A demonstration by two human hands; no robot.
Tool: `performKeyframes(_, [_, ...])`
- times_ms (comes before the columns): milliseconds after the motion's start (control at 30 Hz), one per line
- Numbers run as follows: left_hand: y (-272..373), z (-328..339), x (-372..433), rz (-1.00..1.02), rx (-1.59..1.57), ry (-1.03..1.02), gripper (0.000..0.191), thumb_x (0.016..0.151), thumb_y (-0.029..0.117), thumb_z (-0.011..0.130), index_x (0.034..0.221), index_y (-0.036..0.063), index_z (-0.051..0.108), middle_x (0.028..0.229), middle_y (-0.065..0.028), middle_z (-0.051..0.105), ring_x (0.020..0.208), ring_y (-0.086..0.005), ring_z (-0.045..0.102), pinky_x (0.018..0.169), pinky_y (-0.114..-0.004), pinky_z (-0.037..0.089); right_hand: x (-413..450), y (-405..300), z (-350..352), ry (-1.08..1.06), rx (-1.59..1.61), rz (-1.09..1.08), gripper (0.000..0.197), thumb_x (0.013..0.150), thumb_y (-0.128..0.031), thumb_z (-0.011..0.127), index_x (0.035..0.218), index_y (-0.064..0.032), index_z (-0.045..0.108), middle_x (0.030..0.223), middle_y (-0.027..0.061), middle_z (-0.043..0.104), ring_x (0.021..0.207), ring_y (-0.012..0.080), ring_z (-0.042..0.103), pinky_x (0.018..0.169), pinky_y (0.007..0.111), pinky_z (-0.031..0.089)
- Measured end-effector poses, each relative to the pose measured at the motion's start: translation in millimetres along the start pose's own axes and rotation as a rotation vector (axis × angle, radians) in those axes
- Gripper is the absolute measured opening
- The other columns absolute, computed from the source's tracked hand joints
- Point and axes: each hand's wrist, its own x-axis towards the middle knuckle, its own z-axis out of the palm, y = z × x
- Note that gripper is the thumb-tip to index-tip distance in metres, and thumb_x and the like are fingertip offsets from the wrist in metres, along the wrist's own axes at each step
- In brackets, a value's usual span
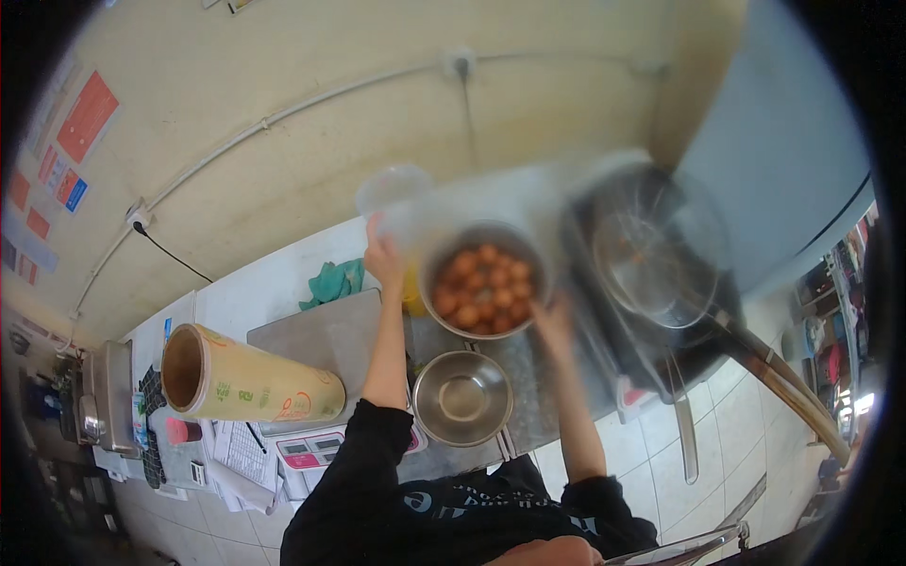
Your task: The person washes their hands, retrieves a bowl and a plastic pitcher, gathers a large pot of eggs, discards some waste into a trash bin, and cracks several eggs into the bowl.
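A metal pot of round, reddish-brown balls, perhaps eggs (487,286), stands in front of me on the counter. My left hand (384,251) is raised at the pot's far left, its fingers at a blurred, clear plastic container (396,189); whether they grip it is unclear. My right hand (554,322), blurred by motion, is at the pot's right rim; its hold cannot be made out. Nearer to me sits an empty stainless steel bowl (462,398). Something yellow (413,286) shows between my left wrist and the pot.
Rightward, a wok-like pan (655,247) with a wooden handle rests on a dark stove, with a long-handled strainer. Leftward are a large patterned tube (262,378), a digital scale (311,449), papers (244,460) and a green cloth (334,283). A wall bounds the counter's far side.
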Motion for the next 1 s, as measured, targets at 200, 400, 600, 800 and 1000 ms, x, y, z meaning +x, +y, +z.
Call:
performKeyframes(200, [-18.9, -14.0, 5.3, -0.233, -0.001, 0.066, 0.028, 0.081, 0.015, 0.042, 0.108, 0.0145, 0.051, 0.071, -0.0109, 0.051, 0.062, -0.0235, 0.049, 0.059, -0.037, 0.036, -28.4, -4.8, 13.8, 0.198, -0.04, -0.029, 0.033, 0.072, -0.017, 0.061, 0.099, -0.0006, 0.051, 0.096, 0.0216, 0.055, 0.094, 0.0388, 0.052, 0.084, 0.045, 0.04])
performKeyframes(400, [11.9, -32.3, -10.9, -0.35, 0.3, 0.016, 0.038, 0.079, 0.011, 0.045, 0.118, 0.0119, 0.047, 0.102, -0.021, 0.051, 0.094, -0.0342, 0.049, 0.081, -0.043, 0.038, -69.0, 0.4, -24.2, 0.188, -0.105, 0.073, 0.038, 0.075, -0.019, 0.058, 0.104, 0.0032, 0.05, 0.103, 0.0243, 0.053, 0.102, 0.0402, 0.049, 0.089, 0.044, 0.037])
performKeyframes(600, [87.7, -94.8, -117.0, 0.143, 0.207, -0.319, 0.061, 0.075, -0.001, 0.05, 0.13, -0.0045, 0.025, 0.119, -0.0285, 0.037, 0.114, -0.0418, 0.036, 0.1, -0.046, 0.026, -81.4, 23.5, -33.0, 0.235, -0.1, 0.024, 0.041, 0.076, -0.021, 0.056, 0.107, 0.0044, 0.049, 0.109, 0.0271, 0.051, 0.107, 0.0412, 0.047, 0.093, 0.043, 0.035])
performKeyframes(800, [77.4, -144.5, -199.2, 0.001, 0.5, -0.876, 0.058, 0.068, -0.003, 0.057, 0.123, -0.0027, 0.035, 0.111, -0.0251, 0.046, 0.107, -0.0408, 0.046, 0.091, -0.046, 0.039, -86.0, 1.0, -44.8, 0.087, -0.036, 0.106, 0.043, 0.076, -0.022, 0.056, 0.112, 0.0013, 0.049, 0.112, 0.0279, 0.05, 0.11, 0.041, 0.045, 0.095, 0.043, 0.035])
performKeyframes(1000, [59.5, -133.4, -189.7, -0.08, 0.678, -1.107, 0.041, 0.069, 0.0, 0.06, 0.107, 0.0033, 0.047, 0.098, -0.019, 0.055, 0.091, -0.039, 0.057, 0.071, -0.046, 0.049, -104.5, 9.1, -60.4, 0.06, -0.098, 0.057, 0.041, 0.075, -0.017, 0.056, 0.11, 0.0018, 0.05, 0.11, 0.0257, 0.053, 0.104, 0.0396, 0.05, 0.091, 0.044, 0.037])
